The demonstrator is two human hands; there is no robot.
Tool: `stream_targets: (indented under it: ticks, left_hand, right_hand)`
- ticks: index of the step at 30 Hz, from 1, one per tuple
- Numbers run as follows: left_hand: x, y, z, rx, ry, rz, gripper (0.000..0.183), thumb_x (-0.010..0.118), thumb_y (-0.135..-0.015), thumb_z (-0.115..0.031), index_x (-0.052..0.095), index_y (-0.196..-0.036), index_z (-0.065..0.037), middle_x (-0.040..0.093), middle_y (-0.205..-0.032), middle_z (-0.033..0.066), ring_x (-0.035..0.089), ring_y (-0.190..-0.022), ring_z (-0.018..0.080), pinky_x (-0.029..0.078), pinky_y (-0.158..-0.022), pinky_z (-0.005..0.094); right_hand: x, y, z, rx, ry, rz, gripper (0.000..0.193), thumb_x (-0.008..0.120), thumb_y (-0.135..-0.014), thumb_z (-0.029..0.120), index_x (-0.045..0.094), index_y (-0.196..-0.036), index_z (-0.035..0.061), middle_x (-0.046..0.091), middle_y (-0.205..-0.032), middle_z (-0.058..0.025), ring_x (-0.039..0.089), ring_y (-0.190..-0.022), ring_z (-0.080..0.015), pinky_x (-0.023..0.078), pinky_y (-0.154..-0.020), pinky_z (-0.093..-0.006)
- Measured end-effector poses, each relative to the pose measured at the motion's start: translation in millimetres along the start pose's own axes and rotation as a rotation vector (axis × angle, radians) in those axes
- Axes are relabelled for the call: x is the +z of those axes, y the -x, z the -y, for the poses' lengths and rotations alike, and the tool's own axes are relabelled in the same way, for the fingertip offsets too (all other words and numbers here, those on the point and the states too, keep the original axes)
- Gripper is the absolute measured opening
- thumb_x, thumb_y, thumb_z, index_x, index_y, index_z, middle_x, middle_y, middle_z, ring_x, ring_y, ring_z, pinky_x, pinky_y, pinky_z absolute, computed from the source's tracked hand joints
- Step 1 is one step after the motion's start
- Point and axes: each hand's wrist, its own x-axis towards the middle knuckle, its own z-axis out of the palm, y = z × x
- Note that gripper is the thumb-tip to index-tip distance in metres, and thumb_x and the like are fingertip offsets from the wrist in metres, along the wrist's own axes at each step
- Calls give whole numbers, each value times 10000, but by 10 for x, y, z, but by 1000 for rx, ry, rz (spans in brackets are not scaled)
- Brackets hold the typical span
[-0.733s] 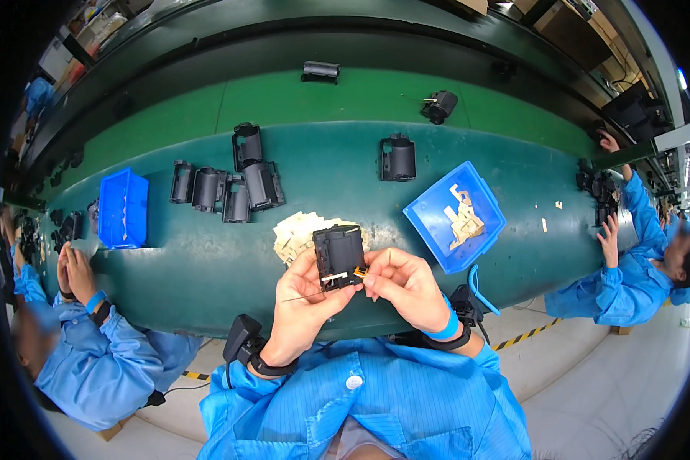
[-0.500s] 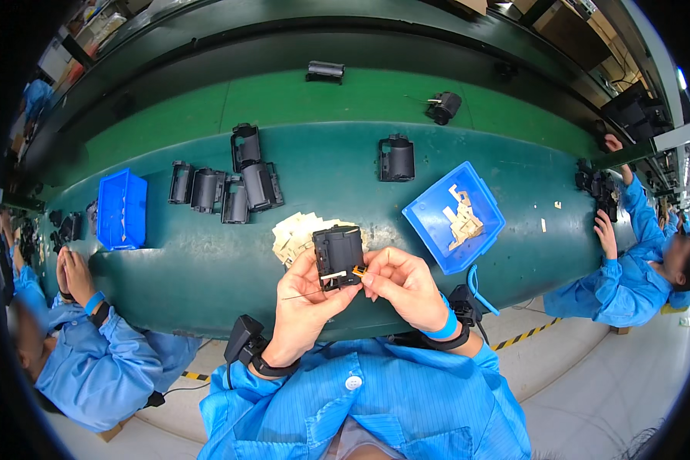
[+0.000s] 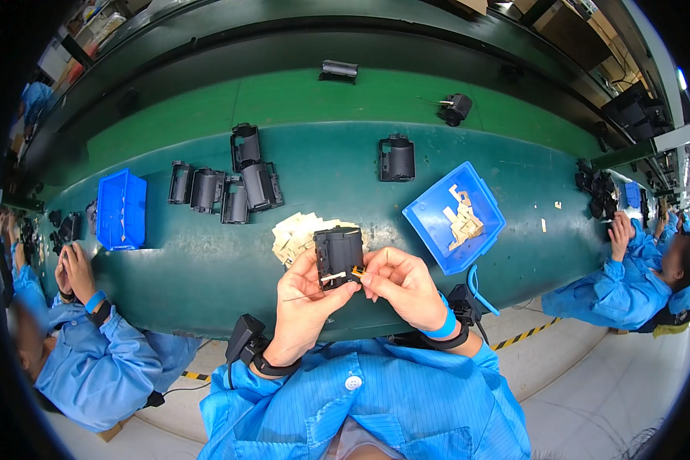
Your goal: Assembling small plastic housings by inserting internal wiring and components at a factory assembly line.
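Observation:
Just above my chest, my left hand grips a black plastic housing by its left side and lower edge. A small cream strip lies along the housing's lower part, and a thin dark wire sticks out to the left there. My right hand pinches a small orange-and-black part against the housing's lower right corner. Its exact shape is partly hidden by my fingertips. Behind the housing spreads a pile of cream-coloured flat pieces.
To the right, a blue bin holds cream pieces; another blue bin stands left. Several black housings cluster left of centre, and a single housing stands beyond. Farther back, a green belt carries black parts. Co-workers sit on both sides.
The black parts on the far green belt have shifted right. The right-hand co-worker's arm has drawn back from the far parts. My hands and the housing have barely moved.

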Motion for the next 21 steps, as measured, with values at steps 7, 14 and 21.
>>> stream_targets:
  ticks: [7, 14, 21]
  left_hand:
    - [-30, -3, 17, -21, -3, -3, 478, 624, -764, 108, 462, -1209, 40, 608, -1100, 117, 605, -979, 152, 508, -839, 266]
    - [-33, -12, 39, -18, 29, -9, 469, 628, -758, 104, 477, -1197, 33, 614, -1084, 108, 606, -963, 144, 493, -850, 271]
    - [-38, 13, 62, -29, 69, -31, 471, 614, -745, 118, 484, -1190, 31, 616, -1055, 93, 608, -916, 126, 502, -799, 251]
  right_hand:
    - [9, -4, -15, -3, -25, 5, 74, 619, -850, 39, 555, -842, 2, 580, -861, -53, 549, -676, -78, 457, -603, -215]
    - [17, -4, -38, 10, -18, 1, 73, 616, -851, 34, 552, -834, 4, 571, -879, -58, 548, -680, -83, 456, -604, -218]
    - [33, 10, -24, 25, -13, 20, 66, 605, -853, 17, 541, -839, 5, 563, -863, -43, 539, -677, -82, 449, -612, -213]
